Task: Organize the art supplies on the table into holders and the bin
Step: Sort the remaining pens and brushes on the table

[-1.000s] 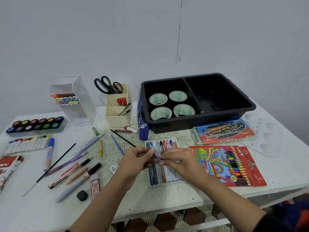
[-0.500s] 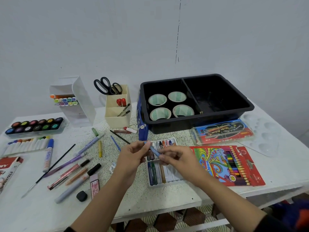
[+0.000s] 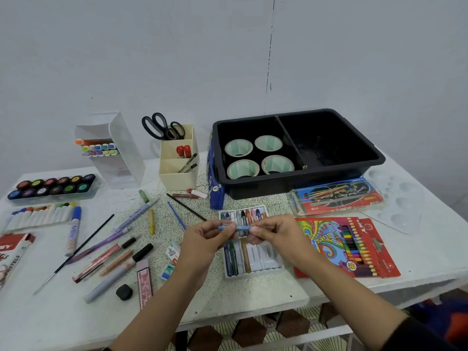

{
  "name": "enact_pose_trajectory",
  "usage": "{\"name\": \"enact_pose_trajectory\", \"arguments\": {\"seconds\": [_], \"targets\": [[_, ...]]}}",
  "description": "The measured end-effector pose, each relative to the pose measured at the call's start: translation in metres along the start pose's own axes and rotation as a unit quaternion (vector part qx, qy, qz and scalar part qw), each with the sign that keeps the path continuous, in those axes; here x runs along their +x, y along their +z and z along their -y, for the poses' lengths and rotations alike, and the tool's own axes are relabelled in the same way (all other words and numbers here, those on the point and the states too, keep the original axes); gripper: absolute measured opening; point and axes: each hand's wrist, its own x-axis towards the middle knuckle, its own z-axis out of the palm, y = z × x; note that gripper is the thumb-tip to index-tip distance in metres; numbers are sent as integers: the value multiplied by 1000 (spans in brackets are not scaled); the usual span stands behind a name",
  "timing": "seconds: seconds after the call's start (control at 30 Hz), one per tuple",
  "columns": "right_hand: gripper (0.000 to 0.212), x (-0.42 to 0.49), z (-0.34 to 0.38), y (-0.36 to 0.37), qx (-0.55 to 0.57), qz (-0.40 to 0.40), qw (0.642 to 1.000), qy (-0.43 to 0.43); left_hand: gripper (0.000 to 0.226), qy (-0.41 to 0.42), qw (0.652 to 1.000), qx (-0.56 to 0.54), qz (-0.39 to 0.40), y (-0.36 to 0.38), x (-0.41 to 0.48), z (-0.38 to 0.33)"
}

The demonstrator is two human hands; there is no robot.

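We've got the blue crayon (image 3: 233, 227) held level between both hands: left hand (image 3: 202, 240) and right hand (image 3: 277, 234) each have a pinching grip on one end, just above the crayon tray (image 3: 266, 262), on the near side of the black bin (image 3: 304, 183).

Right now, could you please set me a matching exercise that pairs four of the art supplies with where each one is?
Things:
1. tape rolls
2. scissors
3. blue crayon
4. black eraser

Places:
A. pinched between the left hand and the right hand
B. on the table, beside the pink lead case
C. in the left compartment of the black bin
D. standing in the back compartment of the cream holder

Pairs: 1-C, 2-D, 3-A, 4-B.
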Motion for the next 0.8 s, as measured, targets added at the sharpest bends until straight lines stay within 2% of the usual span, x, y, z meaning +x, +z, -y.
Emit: {"name": "enact_pose_trajectory", "arguments": {"seconds": [0.3, 0.47, 0.63, 0.8], "targets": [[13, -3, 2, -7, -29, 44, 999, 3, 21, 3, 997, 70, 41, -3, 1, -4], [12, -6, -6, -3, -95, 15, 995, -11, 18, -8, 991, 122, 58, -7, 6, -6], [10, -9, -11, 2, -170, 29, 984, -52, 36, -18, 988, 151, 29, -5, 8, -6], [19, -8, -14, 6, -337, 94, 930, -116, 21, 18, 952, 304, 33, -5, 9, 4]]}}
